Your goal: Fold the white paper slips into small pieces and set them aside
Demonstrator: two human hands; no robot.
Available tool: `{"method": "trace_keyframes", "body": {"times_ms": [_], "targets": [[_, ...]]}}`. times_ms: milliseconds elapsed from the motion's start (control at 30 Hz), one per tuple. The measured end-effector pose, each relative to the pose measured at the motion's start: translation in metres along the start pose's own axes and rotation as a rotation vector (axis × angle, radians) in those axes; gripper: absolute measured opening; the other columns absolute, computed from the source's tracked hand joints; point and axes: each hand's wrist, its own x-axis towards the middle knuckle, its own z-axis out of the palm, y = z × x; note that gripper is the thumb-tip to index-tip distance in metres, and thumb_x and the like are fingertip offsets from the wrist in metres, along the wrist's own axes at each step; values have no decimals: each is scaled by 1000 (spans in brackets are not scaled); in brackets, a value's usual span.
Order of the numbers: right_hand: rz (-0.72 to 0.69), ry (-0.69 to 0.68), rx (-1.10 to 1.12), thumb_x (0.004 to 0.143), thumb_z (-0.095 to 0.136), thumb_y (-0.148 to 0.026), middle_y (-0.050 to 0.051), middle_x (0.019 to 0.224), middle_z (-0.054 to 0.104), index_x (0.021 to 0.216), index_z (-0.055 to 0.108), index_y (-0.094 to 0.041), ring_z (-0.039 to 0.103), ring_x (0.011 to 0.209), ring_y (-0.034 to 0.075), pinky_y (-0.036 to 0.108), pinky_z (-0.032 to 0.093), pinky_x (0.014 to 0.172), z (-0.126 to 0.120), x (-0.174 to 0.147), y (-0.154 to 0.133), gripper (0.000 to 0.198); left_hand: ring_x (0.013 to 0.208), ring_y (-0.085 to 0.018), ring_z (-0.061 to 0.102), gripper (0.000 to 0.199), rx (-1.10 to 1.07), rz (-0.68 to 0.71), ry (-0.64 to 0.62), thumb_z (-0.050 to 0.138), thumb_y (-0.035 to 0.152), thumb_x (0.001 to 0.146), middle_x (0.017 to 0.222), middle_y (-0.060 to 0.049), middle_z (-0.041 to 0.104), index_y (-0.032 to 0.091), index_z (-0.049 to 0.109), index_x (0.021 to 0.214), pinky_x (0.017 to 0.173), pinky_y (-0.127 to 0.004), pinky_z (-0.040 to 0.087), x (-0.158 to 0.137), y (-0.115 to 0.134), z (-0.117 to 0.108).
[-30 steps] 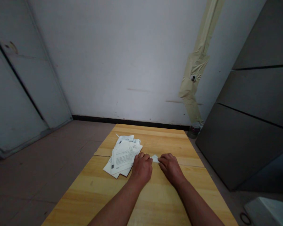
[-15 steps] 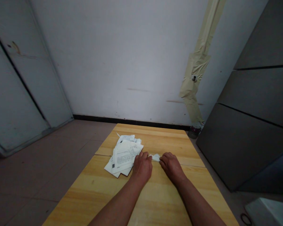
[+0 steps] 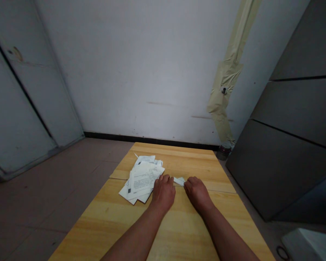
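A small piece of folded white paper (image 3: 179, 181) spans the gap between my two hands, just above the wooden table (image 3: 179, 224). My left hand (image 3: 163, 192) has its fingers closed on the paper's left end. At the other end, my right hand (image 3: 197, 190) pinches it with curled fingers. Both hands hide part of the paper, so its full shape does not show. Left of my left hand lies a loose pile of printed sheets (image 3: 142, 181), overlapping at odd angles; the hand's edge is against or very near it.
A seam crosses the table between its far and near boards. Beyond it stands a white wall (image 3: 141, 72) with taped covering (image 3: 222, 87). Grey cabinets (image 3: 293, 152) rise on the right, and a pale box (image 3: 312, 243) sits at lower right. A jar (image 3: 223, 152) is on the floor behind.
The paper between my hands has tilted, its left end now slightly higher. My hands have shifted only a little, and the pile's lower left corner has slid slightly left.
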Motion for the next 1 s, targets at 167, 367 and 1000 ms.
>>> {"method": "trace_keyframes", "body": {"times_ms": [167, 367, 1000], "targets": [[-10, 24, -74, 88, 55, -5, 8, 77, 63, 77, 68, -16, 51, 72, 20, 32, 29, 65, 2, -1, -4, 20, 111, -26, 49, 33, -40, 2, 14, 48, 21, 90, 117, -10, 61, 20, 61, 120, 95, -39, 38, -1, -1, 1], [31, 49, -78, 89, 52, -5, 8, 77, 64, 79, 66, -17, 51, 72, 19, 31, 29, 67, 2, -1, 0, 21, 111, -25, 51, 44, -156, 17, 108, 47, 14, 85, 114, -9, 61, 19, 57, 128, 100, -38, 39, -1, -7, 11], [-119, 327, 172, 99, 40, -17, 3, 70, 59, 76, 57, -18, 49, 66, 16, 28, 32, 69, -7, -3, -26, 28, 78, -16, 62, 36, -1190, -150, 149, 59, 30, 79, 86, -2, 68, 16, 63, 112, 73, -26, 48, 8, -1, 24]]}}
